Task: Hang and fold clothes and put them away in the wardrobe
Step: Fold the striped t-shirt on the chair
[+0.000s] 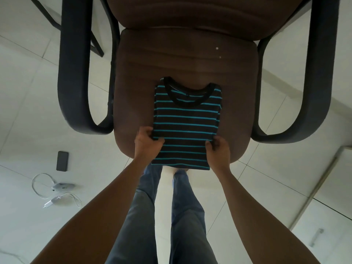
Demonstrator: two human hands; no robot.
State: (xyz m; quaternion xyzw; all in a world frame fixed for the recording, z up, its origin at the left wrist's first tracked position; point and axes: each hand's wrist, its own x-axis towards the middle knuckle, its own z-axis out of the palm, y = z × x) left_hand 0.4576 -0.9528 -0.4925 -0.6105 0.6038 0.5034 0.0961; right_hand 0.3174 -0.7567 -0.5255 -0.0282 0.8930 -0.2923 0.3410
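Observation:
A black T-shirt with teal stripes (186,119) lies folded into a narrow rectangle on the brown seat of an office chair (171,60), collar pointing away from me. Its lower end hangs a little over the seat's front edge. My left hand (147,144) pinches the shirt's left edge, thumb on top. On the opposite side my right hand (219,151) pinches the right edge at about the same height.
The chair has two dark looped armrests, the left armrest (76,82) and the right armrest (312,82). On the tiled floor to the left lie a black phone (62,161) and white charger cables (55,189). A white cabinet with a handle (316,237) stands at the lower right.

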